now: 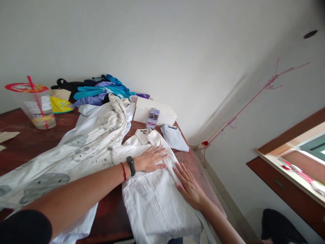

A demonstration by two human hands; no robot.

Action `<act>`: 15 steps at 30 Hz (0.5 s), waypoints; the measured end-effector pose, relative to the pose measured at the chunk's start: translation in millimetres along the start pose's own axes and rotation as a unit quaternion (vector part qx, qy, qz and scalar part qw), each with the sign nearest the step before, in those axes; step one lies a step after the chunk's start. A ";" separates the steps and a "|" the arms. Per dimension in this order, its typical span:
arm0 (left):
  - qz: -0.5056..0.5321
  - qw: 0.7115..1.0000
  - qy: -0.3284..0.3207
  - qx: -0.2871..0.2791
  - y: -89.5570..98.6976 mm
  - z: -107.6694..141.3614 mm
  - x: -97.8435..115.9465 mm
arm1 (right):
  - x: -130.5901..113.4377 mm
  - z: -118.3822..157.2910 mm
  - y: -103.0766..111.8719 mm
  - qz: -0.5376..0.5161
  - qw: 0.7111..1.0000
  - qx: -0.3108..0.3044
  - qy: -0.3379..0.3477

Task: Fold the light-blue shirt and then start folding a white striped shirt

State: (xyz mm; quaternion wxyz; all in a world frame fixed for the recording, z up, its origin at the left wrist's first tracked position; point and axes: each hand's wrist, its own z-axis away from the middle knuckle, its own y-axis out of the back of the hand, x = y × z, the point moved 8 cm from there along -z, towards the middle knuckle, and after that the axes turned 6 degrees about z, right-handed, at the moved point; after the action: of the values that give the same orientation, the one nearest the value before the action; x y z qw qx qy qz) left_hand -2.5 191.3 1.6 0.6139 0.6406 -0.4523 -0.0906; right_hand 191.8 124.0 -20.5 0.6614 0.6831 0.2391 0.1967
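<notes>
A white striped shirt (154, 200) lies collar-away on the dark wooden table (22, 149). My left hand (151, 158) rests flat on the shirt's upper part, fingers spread, with a black band and red cord at the wrist. My right hand (189, 186) presses flat on the shirt's right edge, fingers pointing toward the collar. Neither hand grips anything.
A patterned white sheet (83, 145) sprawls to the left. Behind are a pile of blue and purple clothes (104, 89), a white box (154, 112), a folded grey garment (175, 137) and a plastic cup with a straw (38, 105). The table's right edge drops to the floor.
</notes>
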 end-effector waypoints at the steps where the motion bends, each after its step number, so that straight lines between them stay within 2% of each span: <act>1: -0.001 1.000 0.014 0.007 -1.4 -0.1 -3.9 | -0.8 1.7 -1.1 0.004 1.000 -0.011 0.001; 7: -0.017 0.996 0.085 0.027 -0.9 0.0 -22.1 | -5.6 20.4 -0.5 0.020 0.998 -0.059 -0.004; 15: -0.015 0.995 0.097 0.005 -1.2 -1.4 -27.1 | -4.7 62.0 -2.5 0.013 0.997 -0.072 -0.015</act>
State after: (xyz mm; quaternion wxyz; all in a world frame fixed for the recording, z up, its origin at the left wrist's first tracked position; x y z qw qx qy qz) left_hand -16.6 210.8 -11.0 0.6503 0.6562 -0.3810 -0.0352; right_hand 224.1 71.1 -25.7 0.7099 0.6394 0.2057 0.2119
